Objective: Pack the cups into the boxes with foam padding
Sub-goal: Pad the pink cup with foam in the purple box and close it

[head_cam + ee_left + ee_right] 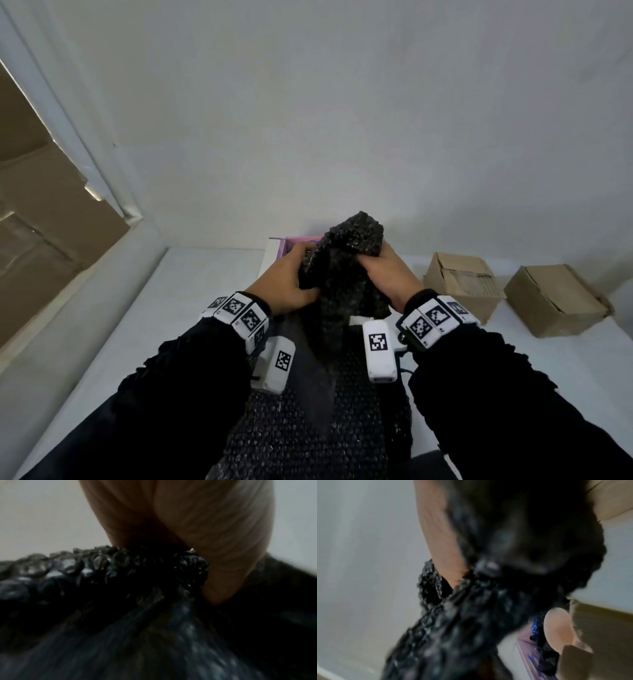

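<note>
While your left hand (287, 281) and right hand (388, 278) gripped the bunched black bubble-wrap padding (346, 260) above the open pink box (287, 245), the two brown cardboard boxes (463, 283) at far right stood shut, and no cup showed.

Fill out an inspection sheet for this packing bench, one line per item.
Surface: white table.
Job's things: black bubble wrap bunched and lifted over a box with a purple lining; no cup visible.
Clutter: two closed cardboard boxes at right.
Grippers: left hand and right hand both grip the wrap.
Cables: a thin dark lead by the right wrist camera.
Surroundings: white wall; brown cardboard at left.
</note>
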The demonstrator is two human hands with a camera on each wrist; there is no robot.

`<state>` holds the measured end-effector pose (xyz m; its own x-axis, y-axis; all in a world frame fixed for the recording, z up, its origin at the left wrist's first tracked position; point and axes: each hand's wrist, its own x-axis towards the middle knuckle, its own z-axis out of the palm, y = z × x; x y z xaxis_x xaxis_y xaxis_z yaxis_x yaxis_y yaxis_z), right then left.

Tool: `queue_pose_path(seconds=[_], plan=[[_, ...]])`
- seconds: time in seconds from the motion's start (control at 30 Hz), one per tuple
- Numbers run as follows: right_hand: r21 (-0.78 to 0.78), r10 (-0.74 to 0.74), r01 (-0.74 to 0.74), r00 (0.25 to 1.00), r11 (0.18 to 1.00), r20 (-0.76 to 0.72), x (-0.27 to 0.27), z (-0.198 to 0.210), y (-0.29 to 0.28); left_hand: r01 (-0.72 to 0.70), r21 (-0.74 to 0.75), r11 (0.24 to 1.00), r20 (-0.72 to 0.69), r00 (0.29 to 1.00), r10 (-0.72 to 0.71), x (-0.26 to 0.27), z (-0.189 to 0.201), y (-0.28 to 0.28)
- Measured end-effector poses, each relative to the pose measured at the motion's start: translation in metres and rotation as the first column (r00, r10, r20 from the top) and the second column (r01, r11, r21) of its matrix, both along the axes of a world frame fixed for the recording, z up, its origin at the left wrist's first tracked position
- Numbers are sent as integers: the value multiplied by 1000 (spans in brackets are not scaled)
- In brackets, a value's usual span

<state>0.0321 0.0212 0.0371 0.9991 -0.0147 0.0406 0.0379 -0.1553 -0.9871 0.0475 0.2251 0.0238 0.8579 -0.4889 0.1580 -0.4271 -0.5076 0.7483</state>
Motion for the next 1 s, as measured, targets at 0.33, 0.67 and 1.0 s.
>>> queue_pose_path(seconds=[0.33, 0.67, 1.0], plan=[[216, -60, 70, 997, 974, -52, 18, 22, -20, -164, 8, 986, -335, 929, 157, 14, -4, 29], [-146, 24, -28, 999, 989, -24, 69, 15, -24, -310, -267, 912, 1, 947, 322, 60, 19, 40], [-726, 210, 62, 937, 685, 278, 130, -10, -8, 14, 387, 922, 264, 956, -126, 74, -38, 6]])
